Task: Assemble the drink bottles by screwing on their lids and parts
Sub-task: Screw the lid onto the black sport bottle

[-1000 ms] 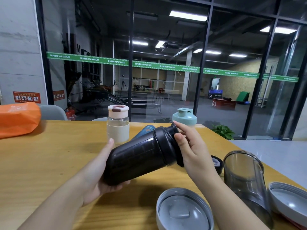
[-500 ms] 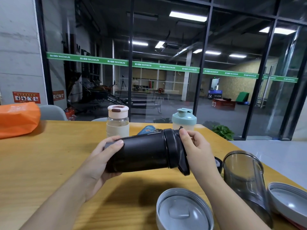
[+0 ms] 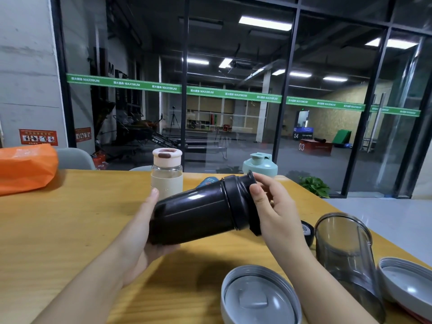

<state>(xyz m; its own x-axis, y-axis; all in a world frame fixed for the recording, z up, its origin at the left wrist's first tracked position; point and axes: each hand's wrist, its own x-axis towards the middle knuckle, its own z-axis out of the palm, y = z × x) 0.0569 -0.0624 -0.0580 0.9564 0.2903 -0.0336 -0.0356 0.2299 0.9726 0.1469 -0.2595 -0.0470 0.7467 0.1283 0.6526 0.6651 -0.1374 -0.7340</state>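
I hold a black shaker bottle (image 3: 194, 213) tilted on its side above the wooden table (image 3: 70, 230), lid end up and to the right. My left hand (image 3: 142, 235) grips its base from below and behind. My right hand (image 3: 273, 206) curls round the black lid (image 3: 240, 202) at the bottle's mouth, thumb on the near side. A clear smoky cup (image 3: 343, 251) lies at the right. A grey lid (image 3: 259, 298) lies upside down at the front, and another grey lid (image 3: 406, 284) sits at the far right edge.
A pink-capped glass bottle (image 3: 167, 170) and a mint-lidded bottle (image 3: 259, 164) stand at the back of the table. A blue item (image 3: 207, 181) peeks out behind the black bottle. An orange bag (image 3: 25, 167) lies at the back left. A small black cap (image 3: 306, 231) rests behind my right wrist.
The bottle dipped to nearly level, then tipped back up with its lid end higher. My right hand shifted its hold round the lid, and my left hand moved back under the base.
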